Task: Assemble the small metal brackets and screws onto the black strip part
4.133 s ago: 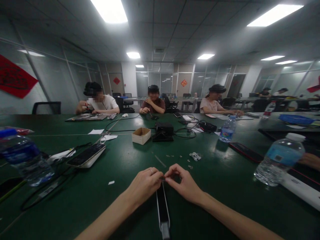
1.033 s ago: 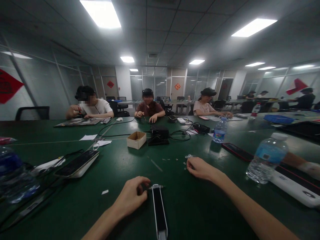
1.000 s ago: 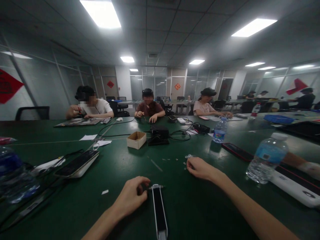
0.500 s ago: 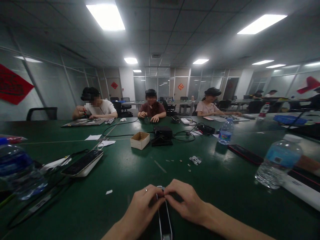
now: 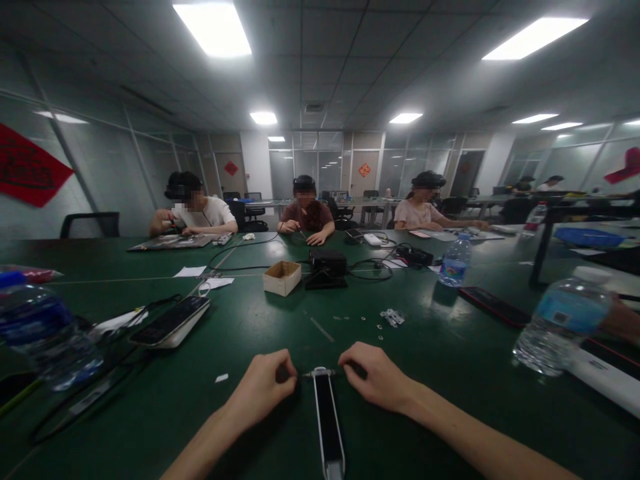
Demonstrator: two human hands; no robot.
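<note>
A long narrow device [image 5: 329,423] with a black face and white rim lies on the green table [image 5: 260,327], pointing away from me. Thin metallic bits stick out on both sides of its far end. Just left of that end is my left hand [image 5: 267,383], its fingers curled and pinched together. My right hand [image 5: 373,375] sits to the right of the end, thumb and fingers also closed. Both hands are off the device. Whether either pinch holds something small is hidden.
An open cardboard box [image 5: 283,278] and a black device [image 5: 326,263] stand ahead. Small metallic parts [image 5: 393,317] lie right of centre. A phone [image 5: 173,321] and bottle [image 5: 43,333] are left; a large bottle [image 5: 563,320] is right. People sit across the table.
My hands have parted from the device's far end, the left moving left and the right moving right, uncovering it. The view has shifted slightly.
</note>
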